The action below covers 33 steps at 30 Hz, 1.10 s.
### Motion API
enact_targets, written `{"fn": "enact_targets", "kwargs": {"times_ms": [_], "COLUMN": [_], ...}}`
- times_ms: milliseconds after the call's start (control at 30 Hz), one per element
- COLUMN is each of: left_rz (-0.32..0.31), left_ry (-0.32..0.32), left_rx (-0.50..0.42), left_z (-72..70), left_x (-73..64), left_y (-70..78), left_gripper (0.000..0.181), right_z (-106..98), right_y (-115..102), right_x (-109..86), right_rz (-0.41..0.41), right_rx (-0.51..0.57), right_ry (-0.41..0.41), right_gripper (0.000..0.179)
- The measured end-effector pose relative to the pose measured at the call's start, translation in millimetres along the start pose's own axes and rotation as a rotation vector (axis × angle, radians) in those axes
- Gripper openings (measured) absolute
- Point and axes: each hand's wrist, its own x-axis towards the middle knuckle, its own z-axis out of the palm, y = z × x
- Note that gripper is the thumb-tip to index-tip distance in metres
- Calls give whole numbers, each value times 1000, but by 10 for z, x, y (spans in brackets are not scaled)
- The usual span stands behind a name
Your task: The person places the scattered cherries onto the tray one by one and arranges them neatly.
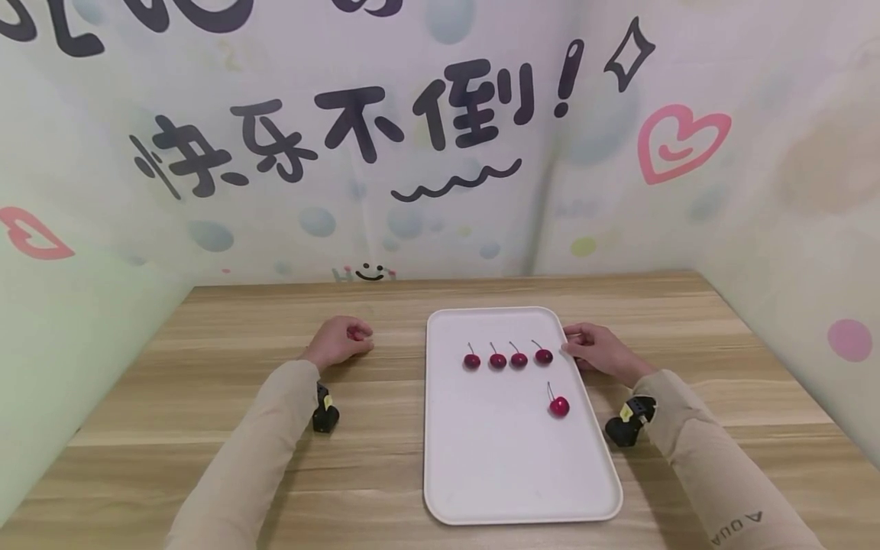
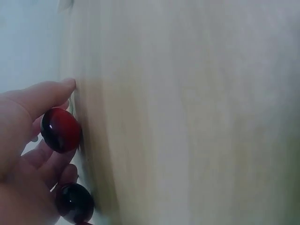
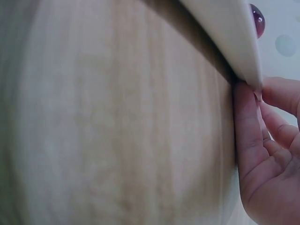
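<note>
My left hand (image 1: 338,341) is on the table left of the tray, its fingers curled around cherries. The left wrist view shows a red cherry (image 2: 61,130) by the thumb and a darker cherry (image 2: 75,203) below it, with a sliver of red at the bottom edge. My right hand (image 1: 600,350) pinches the right rim of a white tray (image 1: 509,466), thumb and finger on either side of it in the right wrist view. Several stemmed cherries lie on the tray: a row across its upper part, and a single cherry (image 1: 559,406) nearer to me at the right.
The tray lies on a wood-grain table (image 1: 364,473), right of centre. A printed white backdrop (image 1: 385,229) with dark lettering stands behind the table, and pale walls close both sides. A small black camera sits on each wrist, below the beige sleeves.
</note>
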Motion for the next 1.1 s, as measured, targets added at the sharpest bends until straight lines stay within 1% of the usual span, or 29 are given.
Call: {"fn": "enact_targets", "kwargs": {"times_ms": [233, 567, 633, 700, 833, 933, 1100], "left_rz": [35, 31, 42, 66, 88, 90, 106], "left_ry": [-3, -8, 0, 3, -2, -16, -36], "left_rx": [-22, -51, -52, -49, -63, -88, -147], "left_z": [1, 8, 7, 3, 8, 27, 74], "left_x": [-28, -24, -22, -21, -28, -39, -53], "left_y": [50, 61, 73, 85, 113, 155, 259], "left_gripper": [17, 18, 18, 19, 19, 19, 20], "right_z": [0, -3, -3, -3, -6, -6, 1], "right_y": [4, 16, 14, 15, 21, 23, 19], "right_x": [0, 19, 20, 21, 18, 14, 10], "right_rz": [9, 4, 5, 4, -14, -27, -24], "right_rx": [4, -3, -3, -1, 32, 57, 58], "right_ry": [-1, -1, -2, -4, -13, -22, -22], "right_gripper": [43, 43, 43, 43, 42, 41, 41]}}
